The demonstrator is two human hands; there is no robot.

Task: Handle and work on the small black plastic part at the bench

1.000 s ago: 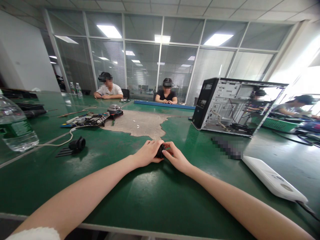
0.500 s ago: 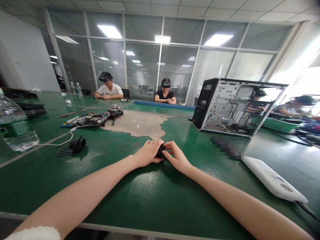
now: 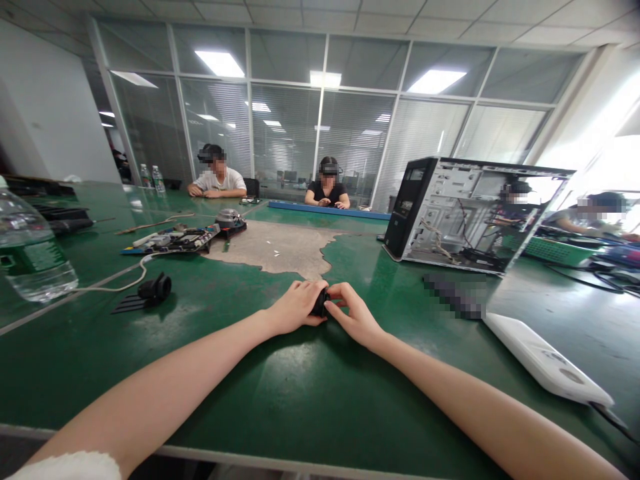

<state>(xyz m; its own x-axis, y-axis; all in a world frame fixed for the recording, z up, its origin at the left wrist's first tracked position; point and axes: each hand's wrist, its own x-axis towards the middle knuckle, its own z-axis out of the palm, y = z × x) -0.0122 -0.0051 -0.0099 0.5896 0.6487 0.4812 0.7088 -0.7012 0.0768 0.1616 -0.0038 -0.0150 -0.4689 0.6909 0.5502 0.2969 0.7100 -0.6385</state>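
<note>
A small black round part (image 3: 321, 303) is between my two hands, just above or on the green table (image 3: 320, 413); I cannot make out its exact kind. My left hand (image 3: 297, 305) is closed around its left side, with the fingers over the top. From the right, my right hand (image 3: 354, 315) pinches its edge between thumb and fingertips. Much of the part is hidden by my fingers. Off to the left lies another black piece with a round head and several prongs (image 3: 150, 290).
A circuit board (image 3: 175, 238) and a water bottle (image 3: 35, 253) are at left. On the right stand an opened computer case (image 3: 415, 210) and a white power strip (image 3: 547, 360). A worn bare patch (image 3: 275, 247) marks the table. Two people sit across; others are at right.
My hands and the black part hold almost the same pose. Across the table, the person in the black shirt has shifted slightly left, hands now farther apart.
</note>
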